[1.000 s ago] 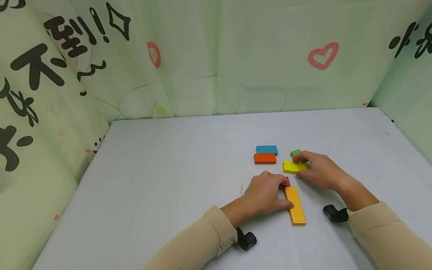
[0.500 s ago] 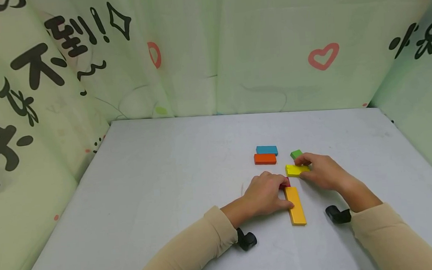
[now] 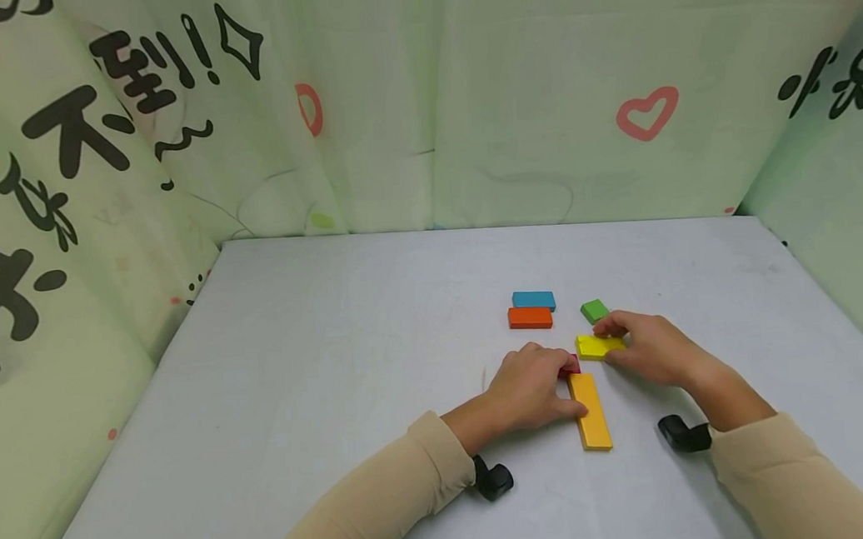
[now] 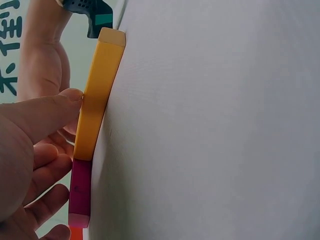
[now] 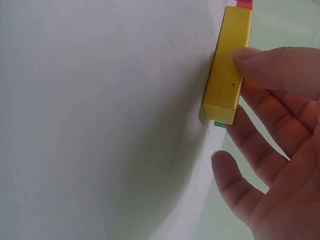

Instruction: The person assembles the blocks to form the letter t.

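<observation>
My right hand (image 3: 658, 347) pinches a yellow block (image 3: 591, 347) between thumb and fingers, close over the white tabletop. In the right wrist view the thumb lies on one long face of this yellow block (image 5: 227, 65). My left hand (image 3: 531, 386) rests against two blocks that meet end to end. Its thumb touches the side of a long amber block (image 3: 590, 413), seen also in the left wrist view (image 4: 97, 95). The loosely bent fingers lie beside a shorter magenta block (image 4: 80, 190), which the hand partly hides in the head view.
A green block (image 3: 595, 310) lies just beyond the right fingertips. Farther left, a blue block (image 3: 534, 299) sits behind an orange-red block (image 3: 530, 318). Green printed curtains (image 3: 526, 112) enclose the back and sides of the white table (image 3: 332, 352).
My right hand has moved the yellow block a little to the right and toward me, uncovering more of the green block. The left hand and the amber block stay in place.
</observation>
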Motion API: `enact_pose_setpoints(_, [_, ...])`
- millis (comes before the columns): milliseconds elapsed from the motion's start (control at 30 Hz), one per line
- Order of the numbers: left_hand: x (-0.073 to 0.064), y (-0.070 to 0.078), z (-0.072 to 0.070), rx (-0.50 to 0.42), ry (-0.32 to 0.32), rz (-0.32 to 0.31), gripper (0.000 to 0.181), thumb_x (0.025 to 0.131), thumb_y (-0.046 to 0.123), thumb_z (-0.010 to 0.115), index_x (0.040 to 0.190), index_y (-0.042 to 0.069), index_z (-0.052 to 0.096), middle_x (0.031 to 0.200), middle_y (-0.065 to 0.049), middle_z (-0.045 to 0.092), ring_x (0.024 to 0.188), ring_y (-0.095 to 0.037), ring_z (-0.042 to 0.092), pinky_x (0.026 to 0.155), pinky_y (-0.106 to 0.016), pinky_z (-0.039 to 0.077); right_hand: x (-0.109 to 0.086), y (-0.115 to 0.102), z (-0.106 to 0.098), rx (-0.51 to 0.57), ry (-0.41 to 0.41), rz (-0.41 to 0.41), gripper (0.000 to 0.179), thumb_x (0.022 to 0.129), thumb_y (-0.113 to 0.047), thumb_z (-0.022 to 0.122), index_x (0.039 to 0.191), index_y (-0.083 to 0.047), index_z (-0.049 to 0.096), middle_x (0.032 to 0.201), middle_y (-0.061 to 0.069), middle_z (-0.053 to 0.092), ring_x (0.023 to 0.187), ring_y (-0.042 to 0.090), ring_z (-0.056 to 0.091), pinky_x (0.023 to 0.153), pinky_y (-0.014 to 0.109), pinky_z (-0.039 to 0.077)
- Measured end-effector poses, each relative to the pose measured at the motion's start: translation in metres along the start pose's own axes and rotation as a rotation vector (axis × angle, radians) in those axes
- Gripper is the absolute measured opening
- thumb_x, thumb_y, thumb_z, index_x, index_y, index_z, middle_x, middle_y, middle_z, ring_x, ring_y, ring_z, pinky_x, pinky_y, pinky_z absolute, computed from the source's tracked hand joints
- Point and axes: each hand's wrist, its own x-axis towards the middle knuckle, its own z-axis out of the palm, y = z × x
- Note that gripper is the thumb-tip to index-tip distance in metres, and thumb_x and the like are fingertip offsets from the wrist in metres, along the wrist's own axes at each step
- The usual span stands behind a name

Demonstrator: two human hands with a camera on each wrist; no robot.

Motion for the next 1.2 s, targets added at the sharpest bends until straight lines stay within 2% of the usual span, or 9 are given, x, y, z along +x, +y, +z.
enact_pose_setpoints(633, [-0.0002, -0.0009, 0.0017, 0.009, 0.012, 0.015, 0.045, 0.085, 0.048, 0.079, 0.119, 0.022, 0.068, 0.106, 0.017, 0.064, 0.097, -0.005, 0.049, 0.079, -0.018, 0.038, -0.007, -0.0011, 0.0031, 0.024, -0.017, -0.021, 0.03, 0.087, -0.007, 0.073, 0.115, -0.002, 0.063, 0.108, 0.013, 0.064, 0.101, 0.035, 0.056, 0.094, 0.058, 0.044])
enact_pose_setpoints(1200, [0.0001, -0.0002, 0.0012, 0.018, 0.0, 0.008, 0.046, 0.084, 0.049, 0.078, 0.12, 0.022, 0.067, 0.109, 0.016, 0.064, 0.099, -0.005, 0.05, 0.08, -0.019, 0.038, -0.0105, -0.0018, 0.0032, 0.029, -0.039, -0.028, 0.031, 0.087, -0.008, 0.073, 0.116, -0.003, 0.063, 0.108, 0.013, 0.064, 0.101, 0.035, 0.055, 0.094, 0.058, 0.045])
